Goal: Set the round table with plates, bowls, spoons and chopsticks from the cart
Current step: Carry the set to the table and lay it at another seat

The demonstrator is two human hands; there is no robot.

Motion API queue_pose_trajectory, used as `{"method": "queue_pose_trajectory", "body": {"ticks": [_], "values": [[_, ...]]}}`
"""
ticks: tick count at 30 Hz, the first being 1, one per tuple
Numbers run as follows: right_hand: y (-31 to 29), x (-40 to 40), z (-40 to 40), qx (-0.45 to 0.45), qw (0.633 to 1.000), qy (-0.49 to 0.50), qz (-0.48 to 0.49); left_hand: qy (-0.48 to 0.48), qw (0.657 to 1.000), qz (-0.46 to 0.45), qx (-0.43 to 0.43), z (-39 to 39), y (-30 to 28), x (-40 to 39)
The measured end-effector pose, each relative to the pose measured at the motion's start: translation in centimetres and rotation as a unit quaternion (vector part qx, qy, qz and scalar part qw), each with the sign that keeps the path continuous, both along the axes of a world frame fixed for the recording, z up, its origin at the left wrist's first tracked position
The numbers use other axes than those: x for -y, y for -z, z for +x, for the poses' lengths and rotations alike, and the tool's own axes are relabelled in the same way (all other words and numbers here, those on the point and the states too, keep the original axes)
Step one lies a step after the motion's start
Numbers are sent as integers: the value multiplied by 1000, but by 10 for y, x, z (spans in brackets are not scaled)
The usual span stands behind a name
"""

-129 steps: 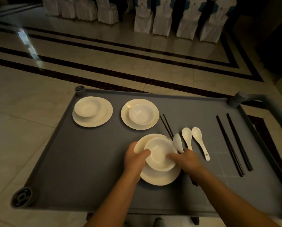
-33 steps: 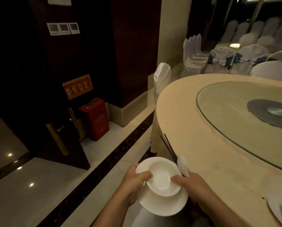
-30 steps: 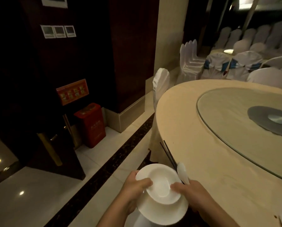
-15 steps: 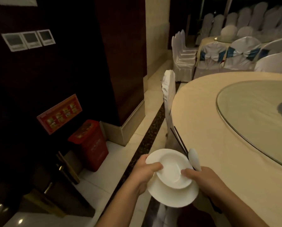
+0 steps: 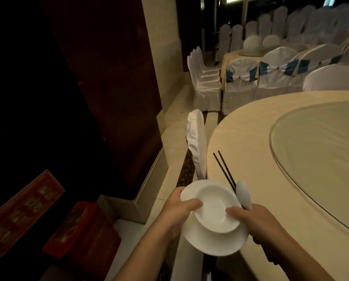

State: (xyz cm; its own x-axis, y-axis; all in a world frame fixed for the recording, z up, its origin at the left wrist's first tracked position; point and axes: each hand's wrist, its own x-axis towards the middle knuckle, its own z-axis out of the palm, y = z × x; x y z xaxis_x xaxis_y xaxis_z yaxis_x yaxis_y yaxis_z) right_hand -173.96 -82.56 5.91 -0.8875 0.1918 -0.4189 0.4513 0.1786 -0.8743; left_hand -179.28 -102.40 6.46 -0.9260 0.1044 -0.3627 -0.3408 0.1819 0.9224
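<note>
Far left: red box on the floor beside a dark wall, no part in the task. Next, left hand grasping the left rim of the plate, thumb curled over the edge of the bowl stacked on it. Stack carried in the air, not yet over the counter, and tilted slightly down toward the viewer. Right of the bowl, right hand clenched on the plate's right rim, thumb on the bowl's edge, with the spoon and 2 black chopsticks pinched in the same grasp. Long axis of the chopsticks running up and to the left, away from the body, tips reaching over the counter's near edge. White-covered chair tucked against the counter just beyond the stack. Deciding relation: open counter lying to the right of and beyond both hands, right hand nearer to it. Likely needed: carry rightward and forward, then lower. Further right, glass turntable.
</note>
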Motion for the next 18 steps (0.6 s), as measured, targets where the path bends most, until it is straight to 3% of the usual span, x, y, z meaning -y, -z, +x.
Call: {"method": "queue_pose_trajectory", "body": {"ticks": [4, 14, 18], "values": [[-18, -5, -54, -36, 998, 46, 0, 33, 999, 27, -13, -72, -17, -10], [-17, -2, -190, -20, 984, 177, 20, 179, 982, 51, -11, -259, -14, -33], [-20, 15, -236, -24, 965, 258, 29, 260, 965, 24, -13, -335, -25, -41]]}}
